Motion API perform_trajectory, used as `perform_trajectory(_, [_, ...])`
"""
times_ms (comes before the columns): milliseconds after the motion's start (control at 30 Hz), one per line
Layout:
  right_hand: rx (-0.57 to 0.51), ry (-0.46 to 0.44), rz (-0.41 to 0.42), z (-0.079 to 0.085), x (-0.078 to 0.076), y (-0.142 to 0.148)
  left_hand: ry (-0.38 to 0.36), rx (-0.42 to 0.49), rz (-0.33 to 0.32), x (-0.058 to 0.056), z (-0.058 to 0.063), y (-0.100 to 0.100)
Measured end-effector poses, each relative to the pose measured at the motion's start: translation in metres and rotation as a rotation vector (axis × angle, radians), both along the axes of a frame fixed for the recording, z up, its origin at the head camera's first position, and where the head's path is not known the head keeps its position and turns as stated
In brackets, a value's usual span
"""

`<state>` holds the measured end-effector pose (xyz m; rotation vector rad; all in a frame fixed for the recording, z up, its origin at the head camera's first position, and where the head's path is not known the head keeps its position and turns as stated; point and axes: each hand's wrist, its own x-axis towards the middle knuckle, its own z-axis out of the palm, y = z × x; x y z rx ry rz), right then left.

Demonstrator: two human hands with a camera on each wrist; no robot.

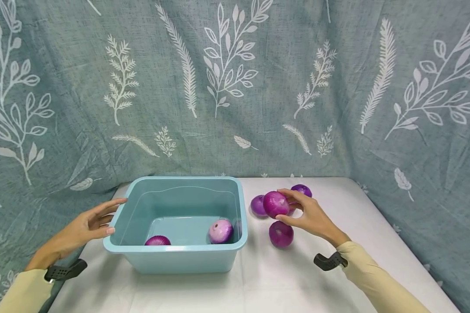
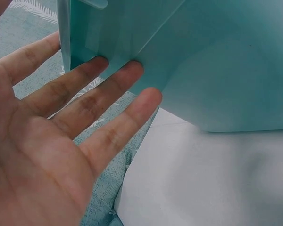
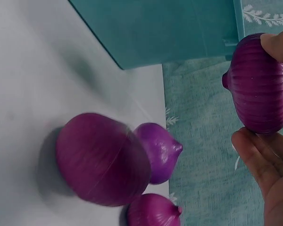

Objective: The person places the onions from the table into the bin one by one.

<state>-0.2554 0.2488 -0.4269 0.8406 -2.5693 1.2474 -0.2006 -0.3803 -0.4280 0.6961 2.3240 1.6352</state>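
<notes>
In the head view my right hand [image 1: 307, 213] pinches a red onion [image 1: 276, 204] between thumb and fingertips, raised over the table to the right of a light blue plastic tub [image 1: 176, 249]. The right wrist view shows this onion [image 3: 257, 89] side-on, its pointed end facing left. With fingers spread and loosely bent, my left hand [image 1: 90, 226] rests at the tub's left side, fingertips at the rim. Its fingers [image 2: 125, 120] lie against the tub's outer wall in the left wrist view. Inside the tub are a paler onion [image 1: 221, 231] at the right and a purple onion [image 1: 158, 240], partly hidden by the front wall.
Several onions lie on the white table [image 1: 258, 287] under and around my right hand, including a near onion [image 1: 281, 234], a left onion [image 1: 257, 205] and a far onion [image 1: 302, 190]. A leaf-patterned cloth [image 1: 219, 143] hangs behind the table.
</notes>
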Motion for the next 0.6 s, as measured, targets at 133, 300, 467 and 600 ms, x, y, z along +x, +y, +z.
perform_trajectory(133, [-0.008, -0.024, -0.002, 0.005, 0.002, -0.009, 0.001, 0.003, -0.003, -0.001, -0.001, -0.001])
perform_trajectory(300, [-0.002, -0.024, 0.008, 0.011, 0.003, -0.019, 0.001, 0.004, -0.006, -0.002, -0.002, -0.001])
perform_trajectory(467, [-0.003, 0.006, 0.034, 0.018, 0.001, -0.031, 0.001, 0.001, -0.003, -0.001, -0.001, -0.001])
perform_trajectory(600, [-0.036, 0.019, 0.083, 0.024, 0.000, -0.041, 0.003, 0.003, -0.009, -0.001, 0.001, 0.000])
